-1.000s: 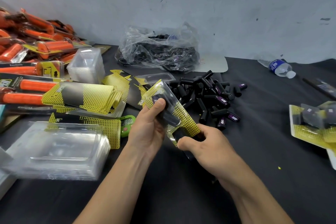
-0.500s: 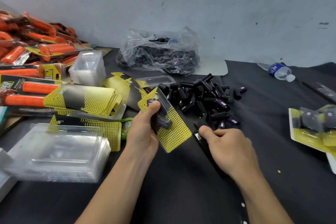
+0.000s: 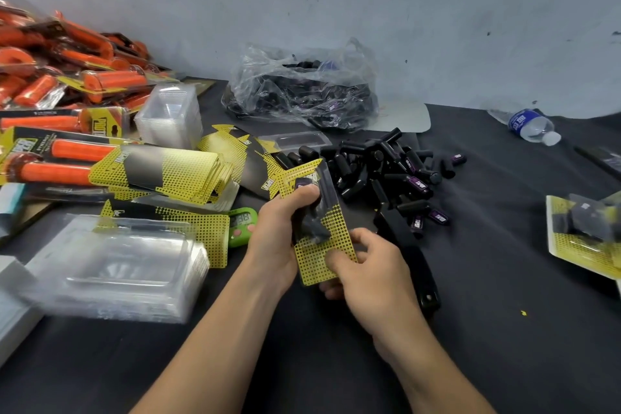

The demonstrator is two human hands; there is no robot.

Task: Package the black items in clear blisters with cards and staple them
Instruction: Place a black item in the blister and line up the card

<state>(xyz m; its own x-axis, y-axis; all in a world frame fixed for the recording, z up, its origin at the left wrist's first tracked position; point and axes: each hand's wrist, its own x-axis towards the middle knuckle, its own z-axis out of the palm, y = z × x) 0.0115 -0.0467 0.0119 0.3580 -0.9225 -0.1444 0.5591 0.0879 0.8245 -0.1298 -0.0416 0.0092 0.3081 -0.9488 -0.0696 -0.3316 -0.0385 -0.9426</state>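
Observation:
A clear blister pack (image 3: 316,222) with a yellow dotted card and black items inside is held above the dark table. My left hand (image 3: 279,239) grips its left edge, thumb on the blister. My right hand (image 3: 366,276) pinches the card's lower end. A black stapler (image 3: 410,255) lies on the table just right of my right hand, untouched. Loose black items (image 3: 379,168) are heaped behind the pack. Yellow cards (image 3: 168,175) are stacked at the left, and empty clear blisters (image 3: 117,265) are piled at the near left.
A plastic bag (image 3: 302,87) of more black items sits at the back by the wall. Orange packaged grips (image 3: 60,84) crowd the far left. A finished pack (image 3: 584,232) lies at the right edge, a water bottle (image 3: 531,124) at the back right, a green timer (image 3: 242,225) near my left hand.
My right hand let go of the stapler, which now lies on the table, and moved left to pinch the card's lower end. The pack stays in my left hand.

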